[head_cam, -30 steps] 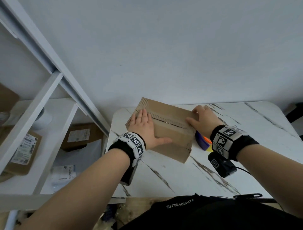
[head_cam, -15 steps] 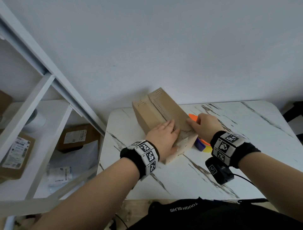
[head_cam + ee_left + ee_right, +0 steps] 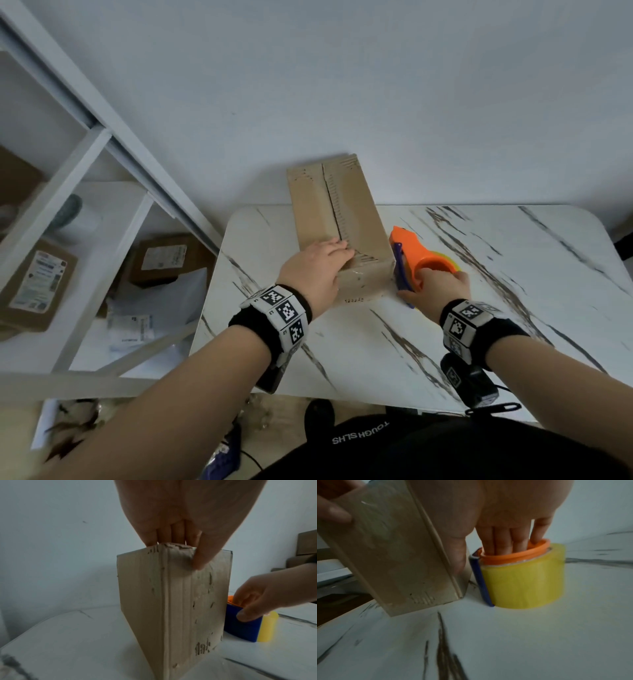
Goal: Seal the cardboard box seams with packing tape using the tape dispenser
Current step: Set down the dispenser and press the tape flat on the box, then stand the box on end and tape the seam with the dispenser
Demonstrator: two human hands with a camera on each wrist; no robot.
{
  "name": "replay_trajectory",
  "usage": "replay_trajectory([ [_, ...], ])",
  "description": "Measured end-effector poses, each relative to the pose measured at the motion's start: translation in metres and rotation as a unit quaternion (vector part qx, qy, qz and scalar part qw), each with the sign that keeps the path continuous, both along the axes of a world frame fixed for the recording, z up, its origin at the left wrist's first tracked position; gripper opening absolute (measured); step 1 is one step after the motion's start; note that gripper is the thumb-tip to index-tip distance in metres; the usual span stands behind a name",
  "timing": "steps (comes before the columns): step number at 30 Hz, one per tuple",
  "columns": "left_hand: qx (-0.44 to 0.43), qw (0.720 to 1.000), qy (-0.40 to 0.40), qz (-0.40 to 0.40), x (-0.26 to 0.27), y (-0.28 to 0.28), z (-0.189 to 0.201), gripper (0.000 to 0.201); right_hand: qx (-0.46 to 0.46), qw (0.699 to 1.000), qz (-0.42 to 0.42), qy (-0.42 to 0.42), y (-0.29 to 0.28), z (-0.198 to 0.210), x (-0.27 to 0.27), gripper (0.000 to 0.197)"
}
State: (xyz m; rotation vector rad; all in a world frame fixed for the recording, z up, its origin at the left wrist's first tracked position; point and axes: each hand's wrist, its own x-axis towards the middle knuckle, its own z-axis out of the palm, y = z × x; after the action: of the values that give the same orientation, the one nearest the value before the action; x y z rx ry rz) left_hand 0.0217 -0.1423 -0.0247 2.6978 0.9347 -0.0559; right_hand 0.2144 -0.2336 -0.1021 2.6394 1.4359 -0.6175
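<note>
A brown cardboard box (image 3: 346,219) stands on the marble table (image 3: 376,359), its top seam running away from me. My left hand (image 3: 317,270) lies on the box's near top edge, fingers on top and thumb (image 3: 202,555) on the near face (image 3: 185,601). To the right of the box stands an orange tape dispenser (image 3: 416,255) with a blue plate and a yellow tape roll (image 3: 523,580). My right hand (image 3: 436,287) has its fingers (image 3: 501,540) down inside the orange core (image 3: 517,553), thumb against the blue plate (image 3: 243,623).
A white shelf unit (image 3: 85,240) stands left of the table, holding labelled cardboard parcels (image 3: 161,260) and plastic mailers. A white wall rises just behind the table. More cardboard boxes (image 3: 307,545) sit at the far right.
The box has been turned so its seam points away from me. My right hand left the box and went into the tape dispenser; my left hand stayed on the box's near end.
</note>
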Motion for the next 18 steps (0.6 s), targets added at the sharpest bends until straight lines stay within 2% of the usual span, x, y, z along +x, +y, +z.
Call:
replay_trajectory([
  [4, -0.007, 0.999, -0.009, 0.048, 0.008, -0.002, 0.002, 0.042, 0.005, 0.997, -0.028, 0.078, 0.006, -0.004, -0.001, 0.033],
  [7, -0.007, 0.999, 0.006, 0.053, 0.011, 0.000, -0.001, 0.039, 0.020, 0.996, -0.039, 0.080, 0.006, 0.002, 0.004, 0.032],
  [10, -0.006, 0.999, 0.014, 0.051, 0.011, 0.006, -0.002, 0.038, 0.087, 0.990, -0.079, 0.084, 0.005, 0.014, 0.013, 0.024],
  [14, -0.007, 0.998, 0.000, 0.061, 0.011, 0.009, 0.001, 0.036, 0.204, 0.959, -0.130, 0.150, 0.007, 0.038, 0.024, 0.024],
  [18, -0.020, 0.998, -0.004, 0.062, 0.016, 0.012, 0.017, 0.038, 0.304, 0.919, -0.190, 0.164, 0.013, 0.063, 0.027, 0.024],
])
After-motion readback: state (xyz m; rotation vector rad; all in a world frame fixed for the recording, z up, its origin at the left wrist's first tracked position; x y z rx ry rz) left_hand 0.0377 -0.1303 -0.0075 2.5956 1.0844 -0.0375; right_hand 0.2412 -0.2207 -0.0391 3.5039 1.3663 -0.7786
